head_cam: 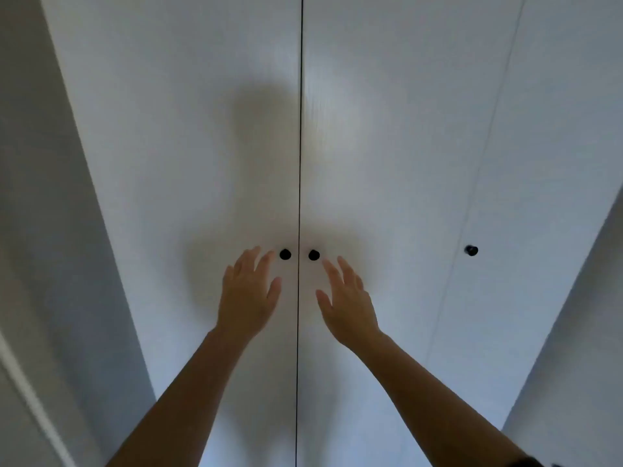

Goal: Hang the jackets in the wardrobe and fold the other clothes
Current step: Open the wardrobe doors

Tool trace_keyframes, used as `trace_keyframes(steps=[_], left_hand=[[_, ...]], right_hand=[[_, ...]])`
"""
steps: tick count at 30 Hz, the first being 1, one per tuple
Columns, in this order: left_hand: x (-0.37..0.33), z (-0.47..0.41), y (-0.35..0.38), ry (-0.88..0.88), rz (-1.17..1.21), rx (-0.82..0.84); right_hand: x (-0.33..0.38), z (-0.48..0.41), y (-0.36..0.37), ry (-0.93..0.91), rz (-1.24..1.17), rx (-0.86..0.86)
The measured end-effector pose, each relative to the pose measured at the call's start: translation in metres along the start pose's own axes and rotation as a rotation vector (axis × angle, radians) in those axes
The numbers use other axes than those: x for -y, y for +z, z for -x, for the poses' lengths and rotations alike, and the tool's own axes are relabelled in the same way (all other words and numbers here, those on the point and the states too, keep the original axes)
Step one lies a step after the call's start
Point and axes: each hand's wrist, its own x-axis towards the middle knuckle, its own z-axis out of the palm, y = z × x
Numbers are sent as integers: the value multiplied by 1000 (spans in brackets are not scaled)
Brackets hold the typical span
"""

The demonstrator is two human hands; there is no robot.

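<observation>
A tall white wardrobe [202, 146] fills the view with its doors closed and a thin dark gap between the two middle doors. Two small black knobs sit side by side at that gap: the left knob [285, 254] and the right knob [314, 255]. My left hand [247, 294] is stretched out with straight fingers, its fingertips just left of and below the left knob. My right hand [347, 301] is also spread, its fingertips just right of and below the right knob. Neither hand holds anything. No jackets or other clothes are in view.
A third door to the right carries another black knob [471, 250]. Grey walls flank the wardrobe on the left [40, 230] and at the far right [573, 332]. My shadow falls on the middle doors.
</observation>
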Motion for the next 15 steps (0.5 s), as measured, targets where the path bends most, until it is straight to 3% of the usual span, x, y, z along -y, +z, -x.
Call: trace_keyframes(steps=[15], left_hand=[[6, -88, 74, -125, 129, 47]], right_hand=[[-50, -109, 54, -258, -137, -40]])
